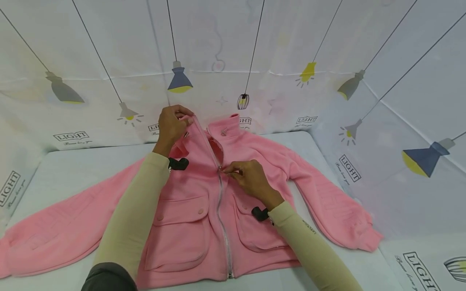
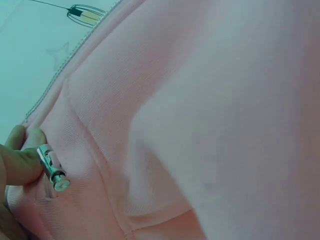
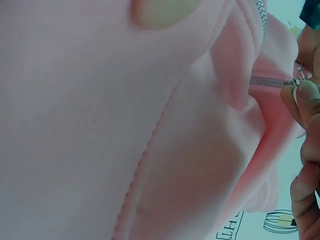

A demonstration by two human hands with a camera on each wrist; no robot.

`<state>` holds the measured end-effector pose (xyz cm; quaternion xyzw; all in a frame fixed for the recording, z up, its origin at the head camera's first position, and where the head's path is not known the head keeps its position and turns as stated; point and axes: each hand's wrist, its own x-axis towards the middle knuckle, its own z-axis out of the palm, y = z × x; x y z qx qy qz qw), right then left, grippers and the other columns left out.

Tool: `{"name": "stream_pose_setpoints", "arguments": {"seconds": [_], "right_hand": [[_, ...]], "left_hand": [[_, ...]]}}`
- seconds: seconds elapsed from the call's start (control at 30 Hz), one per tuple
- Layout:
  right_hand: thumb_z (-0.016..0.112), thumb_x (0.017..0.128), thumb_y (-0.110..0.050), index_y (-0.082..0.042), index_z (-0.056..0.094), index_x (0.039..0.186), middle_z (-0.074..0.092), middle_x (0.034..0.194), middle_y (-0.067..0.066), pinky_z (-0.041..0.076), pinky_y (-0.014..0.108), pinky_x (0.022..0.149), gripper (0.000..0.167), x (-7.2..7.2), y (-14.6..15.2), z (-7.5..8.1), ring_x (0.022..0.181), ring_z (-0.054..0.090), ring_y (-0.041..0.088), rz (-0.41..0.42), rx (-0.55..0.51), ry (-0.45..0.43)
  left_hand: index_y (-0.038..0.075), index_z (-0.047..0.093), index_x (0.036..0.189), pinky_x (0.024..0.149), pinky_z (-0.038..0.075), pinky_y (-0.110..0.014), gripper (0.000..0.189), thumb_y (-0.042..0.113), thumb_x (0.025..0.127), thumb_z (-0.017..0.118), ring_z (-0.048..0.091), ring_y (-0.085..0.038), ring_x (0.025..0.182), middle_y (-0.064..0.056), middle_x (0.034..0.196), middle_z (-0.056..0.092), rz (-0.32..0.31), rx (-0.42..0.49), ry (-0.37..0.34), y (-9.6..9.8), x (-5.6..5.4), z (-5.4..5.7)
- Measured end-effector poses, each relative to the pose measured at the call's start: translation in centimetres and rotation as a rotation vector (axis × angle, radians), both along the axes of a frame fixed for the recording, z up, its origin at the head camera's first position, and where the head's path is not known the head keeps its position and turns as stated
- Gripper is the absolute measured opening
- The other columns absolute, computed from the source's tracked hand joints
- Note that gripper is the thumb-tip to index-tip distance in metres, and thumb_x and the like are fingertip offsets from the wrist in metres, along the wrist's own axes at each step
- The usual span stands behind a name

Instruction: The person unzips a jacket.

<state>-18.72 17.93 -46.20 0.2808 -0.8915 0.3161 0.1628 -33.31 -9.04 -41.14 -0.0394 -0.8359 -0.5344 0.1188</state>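
A pink zip-up jacket (image 1: 193,186) lies front up with its sleeves spread. Its zipper (image 1: 220,208) is joined from the hem up to the chest and parts above that. At the top of the collar, my left hand (image 1: 172,125) pinches the edge on the left side and holds it raised. A metal cord lock (image 2: 54,169) sits beside the left thumb in the left wrist view. My right hand (image 1: 251,178) pinches the zipper pull at chest height, where the two zipper sides meet. In the right wrist view the right fingers (image 3: 305,100) close over the slider.
The jacket lies on a white-covered table (image 1: 91,161). Behind and beside it hangs a pale backdrop (image 1: 204,36) printed with lamps. Two flap pockets, the left one (image 1: 178,234) plainer to see, sit low on the jacket front. Each wrist carries a small black camera.
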Motion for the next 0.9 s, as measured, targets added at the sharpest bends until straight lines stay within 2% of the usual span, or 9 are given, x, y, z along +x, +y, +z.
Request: {"name": "stream_pose_setpoints", "arguments": {"seconds": [0.13,0.33,0.47,0.57,0.63,0.77,0.9], "right_hand": [[0.083,0.091,-0.011,-0.020,0.087,0.095,0.083,0.092,-0.008,0.058,0.034,0.067,0.010,0.2,0.0,0.3,0.073,0.075,0.010,-0.018,0.031,0.031],[0.084,0.090,-0.012,-0.019,0.087,0.095,0.083,0.091,-0.007,0.059,0.035,0.068,0.009,0.5,-0.1,0.5,0.075,0.077,0.012,-0.022,0.039,0.055],[0.083,0.091,-0.012,-0.020,0.086,0.095,0.083,0.092,-0.008,0.060,0.036,0.072,0.009,0.7,0.0,0.3,0.080,0.078,0.014,-0.003,0.053,0.029],[0.083,0.091,-0.015,-0.023,0.085,0.094,0.083,0.091,-0.010,0.060,0.035,0.076,0.009,1.5,0.4,-0.1,0.085,0.078,0.013,0.047,0.091,-0.019],[0.085,0.089,-0.015,-0.025,0.085,0.093,0.083,0.090,-0.012,0.060,0.033,0.076,0.010,2.2,0.8,-0.4,0.085,0.078,0.010,0.063,0.110,-0.042],[0.090,0.083,-0.017,-0.025,0.086,0.093,0.082,0.086,-0.012,0.058,0.029,0.069,0.013,3.4,1.4,-0.8,0.075,0.076,0.006,0.051,0.092,-0.044],[0.089,0.084,-0.015,-0.023,0.085,0.092,0.082,0.084,-0.011,0.055,0.025,0.065,0.012,4.2,1.4,-0.8,0.071,0.074,0.004,0.058,0.070,-0.064]], "left_hand": [[0.011,0.082,0.100,0.054,0.054,-0.024,0.008,0.008,0.094,0.076,0.068,-0.012,0.065,-0.014,0.097,0.082,0.034,0.012,0.024,0.1,-0.2,0.1],[0.011,0.081,0.104,0.056,0.056,-0.023,0.010,0.009,0.097,0.074,0.069,-0.015,0.065,-0.014,0.103,0.082,0.073,0.039,-0.017,-0.2,-0.3,0.3],[0.010,0.082,0.103,0.057,0.055,-0.022,0.010,0.009,0.097,0.074,0.068,-0.011,0.062,-0.015,0.102,0.082,0.081,0.058,0.007,-0.7,-0.6,0.4],[0.008,0.082,0.100,0.058,0.052,-0.020,0.010,0.007,0.096,0.074,0.066,-0.004,0.059,-0.016,0.100,0.082,0.115,0.068,0.044,-1.6,-0.9,0.5],[0.008,0.083,0.100,0.059,0.051,-0.018,0.010,0.007,0.096,0.074,0.065,0.000,0.059,-0.015,0.100,0.082,0.133,0.058,0.042,-2.3,-1.1,0.5],[0.009,0.083,0.101,0.059,0.052,-0.018,0.009,0.009,0.095,0.075,0.066,0.000,0.058,-0.013,0.102,0.082,0.128,0.056,-0.015,-3.5,-1.2,0.4],[0.010,0.083,0.102,0.059,0.051,-0.018,0.010,0.011,0.095,0.077,0.066,0.000,0.061,-0.010,0.101,0.083,0.123,0.044,-0.030,-4.1,-1.2,0.2]]}}
